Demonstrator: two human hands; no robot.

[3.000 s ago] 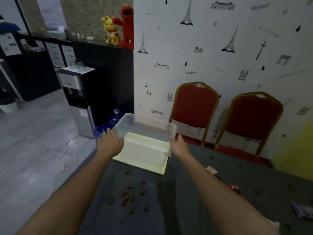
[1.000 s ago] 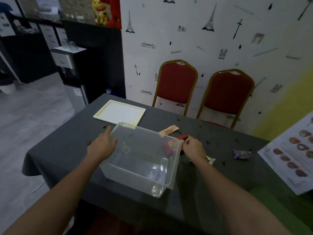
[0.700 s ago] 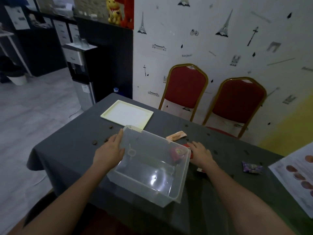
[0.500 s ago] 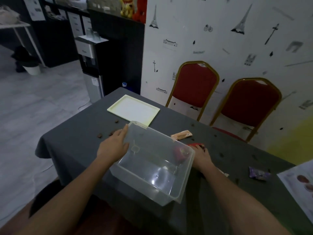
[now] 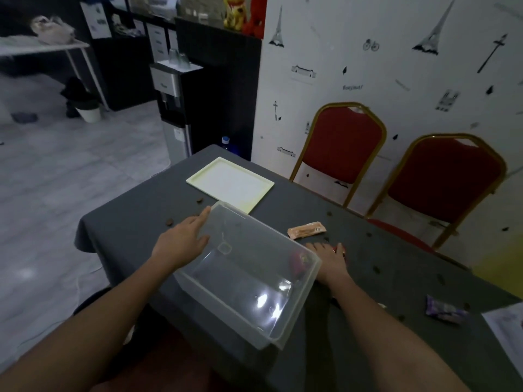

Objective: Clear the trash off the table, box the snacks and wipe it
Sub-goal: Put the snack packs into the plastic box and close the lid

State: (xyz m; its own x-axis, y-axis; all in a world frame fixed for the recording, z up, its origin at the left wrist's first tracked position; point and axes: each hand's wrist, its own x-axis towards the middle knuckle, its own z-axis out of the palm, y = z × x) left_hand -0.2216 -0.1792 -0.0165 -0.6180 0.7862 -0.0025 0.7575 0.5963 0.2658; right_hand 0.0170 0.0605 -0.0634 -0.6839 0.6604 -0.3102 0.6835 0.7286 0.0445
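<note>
A clear plastic box [image 5: 283,333] rests empty on the dark grey table [image 5: 135,222], its near end at the table's front edge. My left hand [image 5: 181,241] lies with palm and straight fingers against the box's left wall. My right hand [image 5: 329,258] lies flat on the table just right of the box, fingertips on a red packet [image 5: 339,248]. Another red packet [image 5: 297,261] shows through the box's wall. An orange snack packet [image 5: 306,230] lies behind the box, and a purple packet [image 5: 444,309] at the right. Brown crumbs [image 5: 169,221] are scattered over the cloth.
The pale yellow lid [image 5: 230,183] lies flat at the table's far left corner. Two red chairs [image 5: 342,148] stand against the wall behind the table. A printed sheet [image 5: 506,329] lies at the right edge. A water dispenser [image 5: 175,108] stands beyond the far left corner.
The box was lifted off the lid and brought to the near edge of the table. My right hand has come off the box and now rests beside it on the red packet.
</note>
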